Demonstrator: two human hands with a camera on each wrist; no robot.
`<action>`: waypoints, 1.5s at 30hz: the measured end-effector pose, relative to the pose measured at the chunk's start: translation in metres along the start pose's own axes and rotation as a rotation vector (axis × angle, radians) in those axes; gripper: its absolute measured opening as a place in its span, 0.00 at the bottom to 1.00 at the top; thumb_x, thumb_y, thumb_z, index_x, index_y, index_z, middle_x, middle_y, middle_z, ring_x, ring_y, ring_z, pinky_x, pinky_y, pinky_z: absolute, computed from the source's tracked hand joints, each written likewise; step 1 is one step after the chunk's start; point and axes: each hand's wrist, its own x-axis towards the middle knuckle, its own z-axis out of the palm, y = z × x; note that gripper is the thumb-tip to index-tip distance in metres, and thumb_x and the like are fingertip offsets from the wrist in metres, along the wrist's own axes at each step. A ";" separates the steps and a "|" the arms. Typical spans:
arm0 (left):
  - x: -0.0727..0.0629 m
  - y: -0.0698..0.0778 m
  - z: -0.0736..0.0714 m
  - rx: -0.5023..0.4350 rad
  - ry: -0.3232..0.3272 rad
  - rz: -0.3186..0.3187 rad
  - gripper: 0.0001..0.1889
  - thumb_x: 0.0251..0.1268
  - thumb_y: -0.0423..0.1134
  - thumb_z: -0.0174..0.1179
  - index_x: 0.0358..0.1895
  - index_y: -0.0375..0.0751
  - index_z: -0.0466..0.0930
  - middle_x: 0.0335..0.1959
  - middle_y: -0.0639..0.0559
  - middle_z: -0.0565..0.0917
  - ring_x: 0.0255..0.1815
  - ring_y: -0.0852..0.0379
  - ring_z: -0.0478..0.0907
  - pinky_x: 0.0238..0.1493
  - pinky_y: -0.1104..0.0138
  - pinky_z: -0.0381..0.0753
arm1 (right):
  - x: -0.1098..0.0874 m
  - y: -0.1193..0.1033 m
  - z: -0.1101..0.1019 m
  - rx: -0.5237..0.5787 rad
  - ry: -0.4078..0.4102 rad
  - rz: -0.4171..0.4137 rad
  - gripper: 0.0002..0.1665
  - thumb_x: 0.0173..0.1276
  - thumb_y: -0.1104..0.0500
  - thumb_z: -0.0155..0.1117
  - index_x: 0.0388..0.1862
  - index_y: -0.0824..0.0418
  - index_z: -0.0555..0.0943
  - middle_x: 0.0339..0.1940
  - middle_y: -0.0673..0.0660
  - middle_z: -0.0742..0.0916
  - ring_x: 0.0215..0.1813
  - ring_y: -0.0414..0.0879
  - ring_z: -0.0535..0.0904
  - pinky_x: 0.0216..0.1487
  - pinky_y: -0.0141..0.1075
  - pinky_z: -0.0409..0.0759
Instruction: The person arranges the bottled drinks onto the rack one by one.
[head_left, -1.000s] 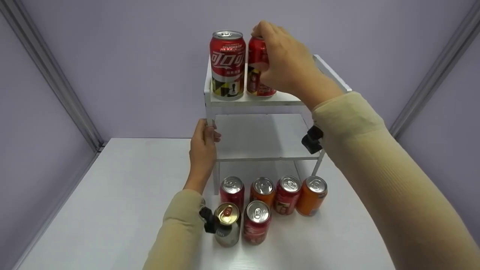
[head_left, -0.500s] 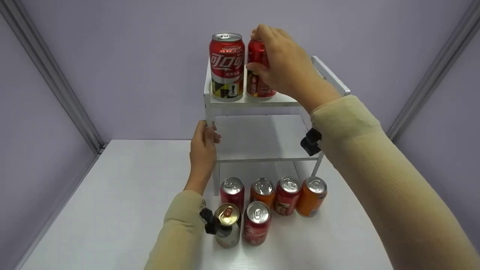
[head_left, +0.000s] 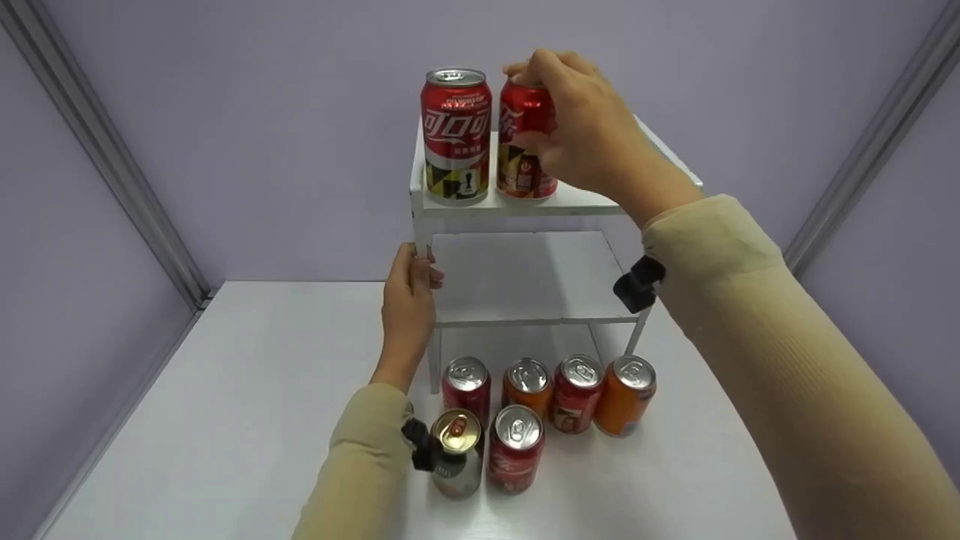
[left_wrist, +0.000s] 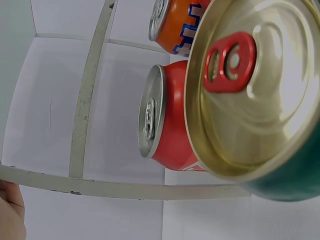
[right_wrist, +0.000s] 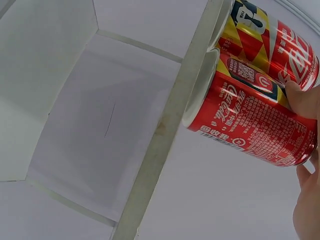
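Observation:
On the top shelf of a white rack (head_left: 517,211) stand two upright red Coca-Cola cans. My right hand (head_left: 592,131) grips the right-hand can (head_left: 527,176) from above and the right side, thumb across its front. In the right wrist view the thumb lies on that can (right_wrist: 255,117) near its top, and its base meets the shelf edge. The other can (head_left: 456,135) stands just left of it. Lower down, my left hand (head_left: 409,304) holds the rack's left front post (head_left: 421,232). The left wrist view shows only part of that hand (left_wrist: 11,215).
Red cans (head_left: 516,457) and orange cans (head_left: 625,397) stand at the rack's foot on the white table (head_left: 247,420). A gold-topped can (head_left: 457,461) is close beside my left wrist. The rack's middle shelf (head_left: 517,277) lies below the top one. Pale walls enclose the table.
The right-hand can has turned in place, bringing white lettering and more of the yellow-black pattern to the front. My right hand has shifted slightly right; the left hand keeps its hold.

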 end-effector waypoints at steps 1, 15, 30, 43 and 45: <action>0.000 0.000 0.000 0.003 -0.002 0.001 0.12 0.82 0.41 0.39 0.48 0.38 0.71 0.37 0.45 0.79 0.43 0.50 0.80 0.50 0.56 0.79 | -0.001 0.001 0.000 0.015 0.001 0.001 0.25 0.69 0.62 0.66 0.61 0.59 0.69 0.70 0.43 0.73 0.72 0.40 0.63 0.68 0.33 0.66; -0.005 0.005 0.002 0.027 -0.007 0.014 0.13 0.82 0.42 0.39 0.49 0.38 0.71 0.38 0.47 0.80 0.43 0.52 0.80 0.48 0.58 0.79 | 0.000 0.002 -0.016 -0.045 0.063 0.048 0.32 0.74 0.42 0.58 0.69 0.58 0.70 0.69 0.54 0.74 0.74 0.43 0.60 0.74 0.36 0.56; -0.006 0.007 -0.001 0.014 -0.010 0.008 0.13 0.82 0.42 0.39 0.48 0.39 0.71 0.38 0.46 0.79 0.44 0.48 0.81 0.47 0.57 0.79 | 0.003 -0.006 -0.014 -0.036 -0.072 0.078 0.25 0.79 0.54 0.51 0.72 0.55 0.69 0.69 0.54 0.74 0.71 0.47 0.65 0.72 0.41 0.60; -0.005 0.005 0.002 0.034 -0.014 -0.011 0.14 0.81 0.44 0.39 0.49 0.40 0.71 0.38 0.46 0.80 0.45 0.49 0.81 0.49 0.57 0.79 | 0.001 -0.001 -0.009 0.005 -0.088 0.080 0.30 0.79 0.45 0.47 0.74 0.54 0.63 0.72 0.52 0.71 0.75 0.45 0.60 0.74 0.39 0.55; -0.005 0.005 0.003 0.034 -0.013 -0.004 0.14 0.81 0.44 0.39 0.49 0.39 0.71 0.38 0.46 0.80 0.44 0.49 0.81 0.49 0.57 0.79 | 0.000 0.001 -0.010 -0.049 -0.079 0.087 0.33 0.78 0.41 0.49 0.76 0.54 0.63 0.73 0.54 0.71 0.75 0.46 0.59 0.76 0.42 0.52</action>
